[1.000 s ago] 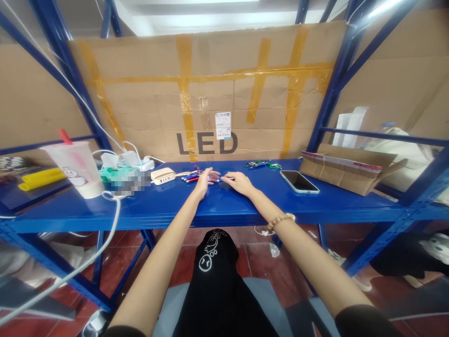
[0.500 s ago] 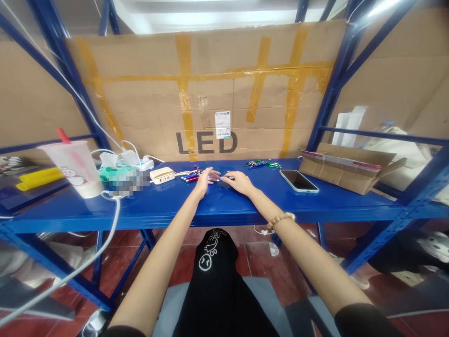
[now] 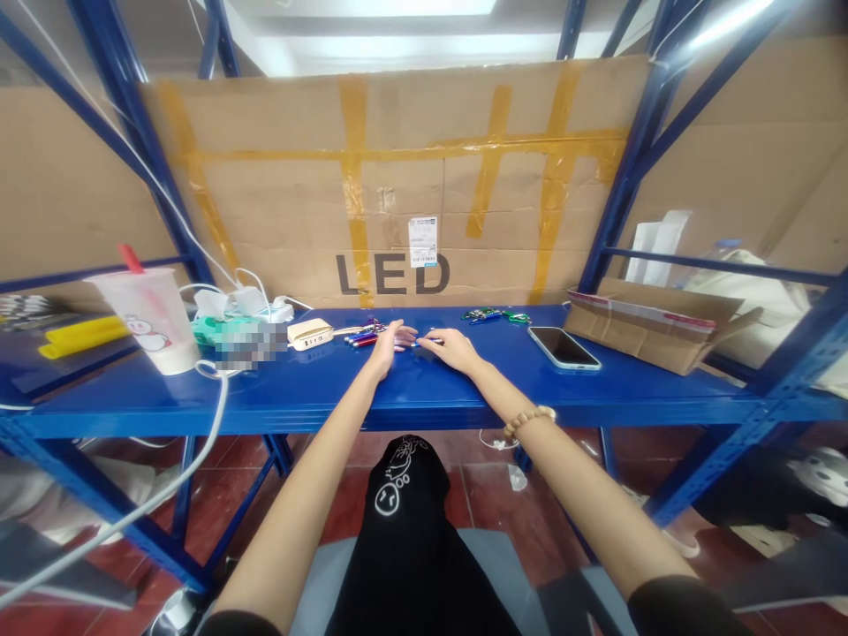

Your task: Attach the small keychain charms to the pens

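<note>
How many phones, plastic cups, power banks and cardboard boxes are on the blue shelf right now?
Phones (smartphone): 1
Plastic cups (plastic cup): 1
Power banks (power bank): 1
Cardboard boxes (cardboard box): 1
Total: 4

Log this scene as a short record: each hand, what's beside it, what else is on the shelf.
Left hand: fingers extended toward the right hand, nothing visibly held
Right hand: fingertips at a slim pen, grip unclear
Wrist: bead bracelet on the right
Near hands: small bundle of pens, green keychains
Surface: blue steel shelf
Also on shelf: smartphone, power bank, plastic cup with red straw, cardboard box
Behind: taped carton printed LED
</note>
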`<state>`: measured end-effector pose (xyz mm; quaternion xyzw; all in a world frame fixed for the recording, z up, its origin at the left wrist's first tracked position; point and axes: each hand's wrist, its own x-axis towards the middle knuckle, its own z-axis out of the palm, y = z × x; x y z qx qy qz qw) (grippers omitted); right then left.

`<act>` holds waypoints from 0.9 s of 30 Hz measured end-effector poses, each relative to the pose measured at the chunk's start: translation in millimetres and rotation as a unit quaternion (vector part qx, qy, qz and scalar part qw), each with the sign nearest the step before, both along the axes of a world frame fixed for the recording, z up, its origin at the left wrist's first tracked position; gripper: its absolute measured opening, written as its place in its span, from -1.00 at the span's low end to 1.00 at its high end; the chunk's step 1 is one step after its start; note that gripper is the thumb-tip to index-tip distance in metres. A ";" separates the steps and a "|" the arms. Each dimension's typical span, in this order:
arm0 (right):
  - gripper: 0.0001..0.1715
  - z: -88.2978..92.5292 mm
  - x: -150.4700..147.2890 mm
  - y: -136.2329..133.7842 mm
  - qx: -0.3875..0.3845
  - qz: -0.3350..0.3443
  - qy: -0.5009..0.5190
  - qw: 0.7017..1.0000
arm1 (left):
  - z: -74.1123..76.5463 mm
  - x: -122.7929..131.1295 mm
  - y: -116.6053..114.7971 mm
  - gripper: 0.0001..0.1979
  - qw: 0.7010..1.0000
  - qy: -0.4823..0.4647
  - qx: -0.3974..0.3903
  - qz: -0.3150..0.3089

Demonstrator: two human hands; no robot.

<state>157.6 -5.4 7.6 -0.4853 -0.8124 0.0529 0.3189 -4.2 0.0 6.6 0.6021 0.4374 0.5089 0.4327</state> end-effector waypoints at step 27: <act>-0.63 3.6 -0.7 -2.2 -0.019 0.005 -0.002 1.000 | -2.0 -0.4 3.1 -0.47 1.000 0.006 0.000 -0.007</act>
